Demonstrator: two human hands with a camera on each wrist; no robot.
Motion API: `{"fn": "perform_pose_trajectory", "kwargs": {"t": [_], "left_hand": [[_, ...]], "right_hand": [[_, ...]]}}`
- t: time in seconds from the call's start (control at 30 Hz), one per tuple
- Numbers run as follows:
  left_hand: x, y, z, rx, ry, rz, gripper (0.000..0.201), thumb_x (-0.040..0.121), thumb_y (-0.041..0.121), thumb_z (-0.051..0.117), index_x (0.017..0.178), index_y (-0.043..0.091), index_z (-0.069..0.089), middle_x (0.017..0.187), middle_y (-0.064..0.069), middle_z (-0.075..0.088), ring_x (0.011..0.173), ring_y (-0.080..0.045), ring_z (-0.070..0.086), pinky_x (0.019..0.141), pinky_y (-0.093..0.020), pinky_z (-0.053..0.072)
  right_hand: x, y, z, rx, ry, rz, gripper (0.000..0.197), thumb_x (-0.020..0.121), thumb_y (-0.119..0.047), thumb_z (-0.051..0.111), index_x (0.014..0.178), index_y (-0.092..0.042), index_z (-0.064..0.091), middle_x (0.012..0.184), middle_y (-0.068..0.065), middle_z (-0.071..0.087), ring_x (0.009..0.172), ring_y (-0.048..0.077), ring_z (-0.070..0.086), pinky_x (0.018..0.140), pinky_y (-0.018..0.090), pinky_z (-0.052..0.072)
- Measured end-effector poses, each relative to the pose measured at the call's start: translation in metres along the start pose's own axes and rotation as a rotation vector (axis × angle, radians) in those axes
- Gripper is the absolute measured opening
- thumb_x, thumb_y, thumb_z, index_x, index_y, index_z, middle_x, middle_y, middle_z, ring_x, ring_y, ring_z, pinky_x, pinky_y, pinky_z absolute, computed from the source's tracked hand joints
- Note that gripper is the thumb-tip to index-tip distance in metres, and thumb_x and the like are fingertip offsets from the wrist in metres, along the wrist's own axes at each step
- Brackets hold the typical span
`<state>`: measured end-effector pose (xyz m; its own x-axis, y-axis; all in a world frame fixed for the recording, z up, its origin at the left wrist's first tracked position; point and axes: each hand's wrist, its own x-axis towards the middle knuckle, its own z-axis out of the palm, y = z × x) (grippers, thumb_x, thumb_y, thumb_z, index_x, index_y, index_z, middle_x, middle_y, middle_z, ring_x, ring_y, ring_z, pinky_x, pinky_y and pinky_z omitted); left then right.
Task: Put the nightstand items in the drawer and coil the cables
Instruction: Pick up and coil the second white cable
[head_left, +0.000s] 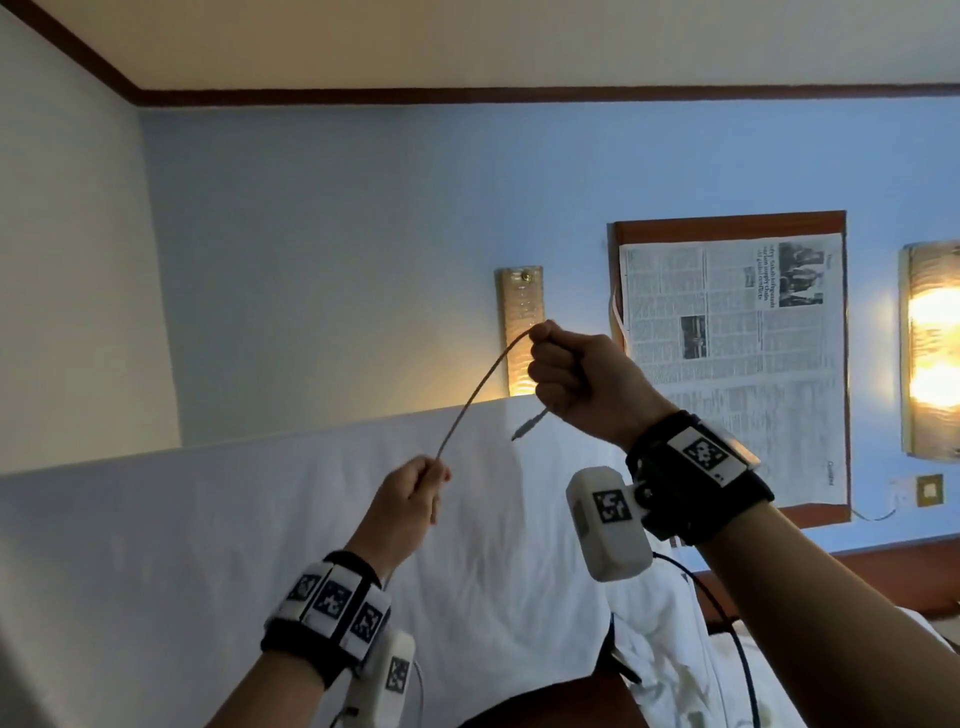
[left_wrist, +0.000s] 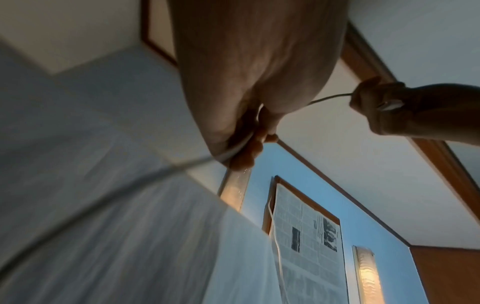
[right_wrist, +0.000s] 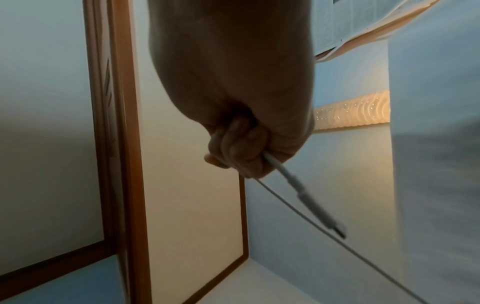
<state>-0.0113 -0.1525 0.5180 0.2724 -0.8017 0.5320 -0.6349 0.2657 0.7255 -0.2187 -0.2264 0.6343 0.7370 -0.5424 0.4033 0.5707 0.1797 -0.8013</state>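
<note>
A thin white cable (head_left: 480, 387) arcs in the air between my two raised hands. My right hand (head_left: 563, 371) is a fist round one end, and the plug (head_left: 527, 426) pokes out below it. In the right wrist view the cable (right_wrist: 298, 222) leaves the curled fingers (right_wrist: 241, 152) with the plug (right_wrist: 319, 207) beside it. My left hand (head_left: 415, 493), lower and to the left, pinches the cable farther along. In the left wrist view the cable (left_wrist: 233, 151) runs through that hand and trails off blurred toward the lower left. No drawer or nightstand is in view.
The head view is turned sideways. A white sheet (head_left: 234, 519) fills the lower left. On the blue wall hang a framed newspaper (head_left: 732, 364) and lit wall lamps (head_left: 519, 332) (head_left: 932, 353). A black wire (head_left: 722, 613) runs from my right wrist camera.
</note>
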Motion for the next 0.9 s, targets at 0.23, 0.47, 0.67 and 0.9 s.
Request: {"fn": "perform_pose_trajectory", "kwargs": {"t": [0.23,0.47,0.67,0.9], "left_hand": [[-0.044,0.023,-0.003,0.284,-0.586,0.104,0.046,0.099,0.039,0.043,0.059,0.017,0.04,0.054,0.001,0.033,0.048,-0.013,0.027,0.051,-0.024,0.028],[-0.013,0.108,-0.032,0.256,-0.222,0.462,0.046,0.099,0.03,0.048,0.052,0.027,0.046,0.048,0.01,0.041,0.046,-0.004,0.036,0.051,-0.018,0.033],[0.02,0.095,-0.037,0.405,0.122,0.543,0.04,0.099,0.033,0.046,0.06,0.027,0.041,0.051,0.007,0.042,0.051,-0.014,0.039,0.055,-0.028,0.035],[0.024,0.066,-0.027,0.342,0.21,0.531,0.037,0.099,0.035,0.044,0.062,0.033,0.04,0.051,0.01,0.041,0.047,-0.01,0.039,0.049,-0.012,0.031]], "right_hand": [[-0.003,0.002,-0.013,-0.52,0.164,-0.035,0.024,0.1,-0.02,0.048,0.092,-0.005,0.065,0.076,0.007,0.07,0.072,0.021,0.071,0.062,0.024,0.055],[-0.014,0.035,0.001,-0.69,-0.055,0.042,0.031,0.101,-0.018,0.044,0.101,0.004,0.066,0.086,0.017,0.071,0.077,0.023,0.07,0.069,0.028,0.057],[-0.021,0.053,0.004,-0.501,-0.068,0.03,0.039,0.105,-0.023,0.033,0.098,-0.001,0.063,0.06,0.008,0.059,0.054,0.017,0.057,0.059,0.026,0.048],[-0.021,0.054,0.004,-0.147,-0.091,0.106,0.03,0.103,-0.018,0.033,0.082,-0.009,0.054,0.059,0.0,0.052,0.053,0.01,0.049,0.053,0.019,0.046]]}}
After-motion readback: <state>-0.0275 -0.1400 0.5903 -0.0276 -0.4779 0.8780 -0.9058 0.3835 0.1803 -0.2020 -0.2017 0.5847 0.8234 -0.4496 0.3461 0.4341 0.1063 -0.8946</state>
